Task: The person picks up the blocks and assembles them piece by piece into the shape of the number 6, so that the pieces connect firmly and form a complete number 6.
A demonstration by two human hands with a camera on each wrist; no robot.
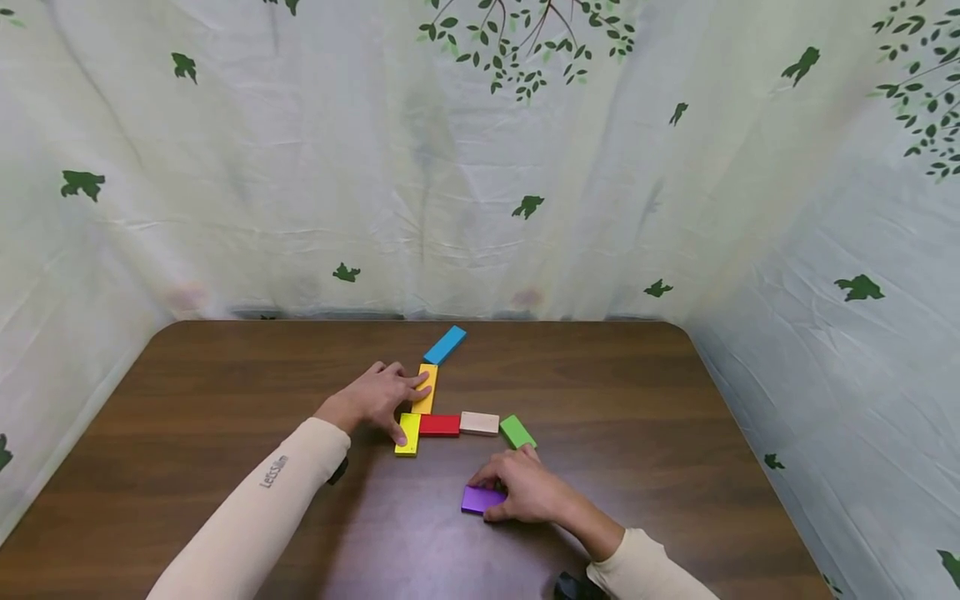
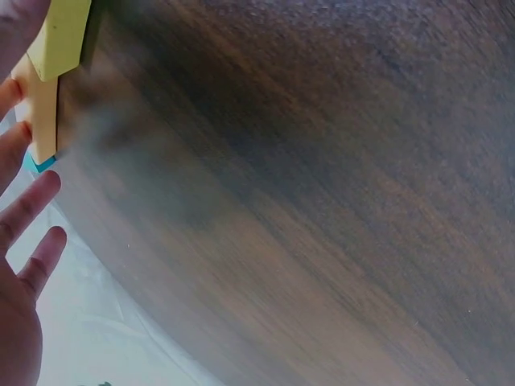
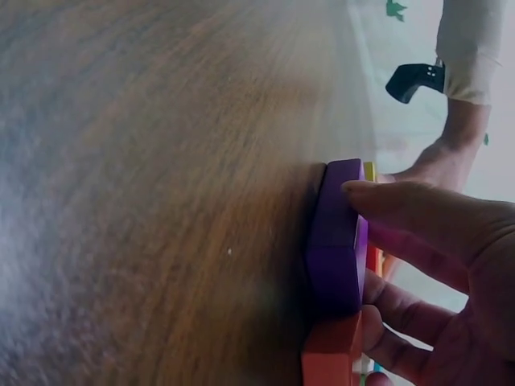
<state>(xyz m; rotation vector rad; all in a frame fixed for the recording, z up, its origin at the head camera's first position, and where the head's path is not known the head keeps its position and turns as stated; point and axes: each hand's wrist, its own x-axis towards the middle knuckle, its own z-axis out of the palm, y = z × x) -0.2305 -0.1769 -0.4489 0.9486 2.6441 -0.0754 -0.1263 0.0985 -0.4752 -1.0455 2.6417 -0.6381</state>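
Observation:
My left hand point(image 1: 378, 397) spreads over the left blocks, its thumb on the yellow block point(image 1: 409, 427) and fingertips on the amber block point(image 1: 423, 407). In the left wrist view its fingers look extended. My right hand point(image 1: 528, 490) pinches a purple block point(image 1: 478, 500) between thumb and fingers, low at the tabletop. An orange-red block point(image 3: 331, 354) lies end to end with the purple block in the right wrist view; the hand hides it in the head view. A red block point(image 1: 440, 426), a beige block point(image 1: 480, 423) and a tilted green block point(image 1: 516, 431) run rightward from the yellow one.
A blue block point(image 1: 445, 344) slants away from the amber block's far end. All lie on a brown wooden table point(image 1: 225, 392). White curtains point(image 1: 300, 167) with green leaf prints hang behind the table and along its sides. A black device point(image 1: 577, 587) sits by the right sleeve.

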